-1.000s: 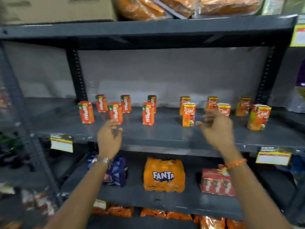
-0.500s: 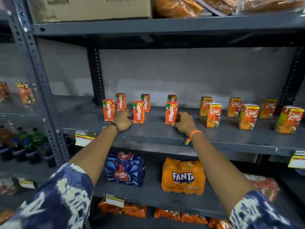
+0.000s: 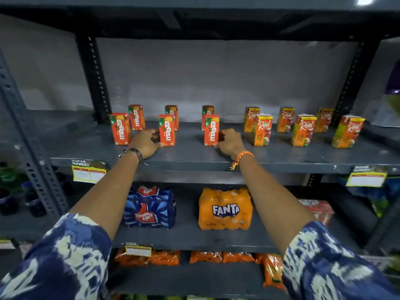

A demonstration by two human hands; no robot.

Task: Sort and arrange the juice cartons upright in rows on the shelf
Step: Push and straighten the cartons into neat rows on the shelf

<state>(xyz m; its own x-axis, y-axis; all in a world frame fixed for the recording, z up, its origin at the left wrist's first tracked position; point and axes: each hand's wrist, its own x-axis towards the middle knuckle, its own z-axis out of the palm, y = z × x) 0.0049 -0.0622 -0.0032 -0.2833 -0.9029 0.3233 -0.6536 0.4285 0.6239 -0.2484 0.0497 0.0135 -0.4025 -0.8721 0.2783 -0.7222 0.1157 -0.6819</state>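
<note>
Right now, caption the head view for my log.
Left hand holds the middle front Maaza carton, right hand the right front Maaza carton; Real cartons stand beside.

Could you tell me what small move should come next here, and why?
Probably slide both gripped cartons left, closing the row: the left hand grips the middle front Maaza carton, the right hand the right front Maaza carton, with gaps to the left front Maaza carton.

On the grey shelf [image 3: 194, 156], Maaza cartons [image 3: 136, 116] stand upright at left and Real cartons [image 3: 303, 131] at right, each in two loose rows. The left hand [image 3: 146, 145] grips the middle front Maaza carton [image 3: 166, 131]; the right hand [image 3: 229, 142] grips the right front Maaza carton [image 3: 211, 130]. Below sit a Thums Up pack [image 3: 149, 207] and a Fanta pack [image 3: 225, 210].
</note>
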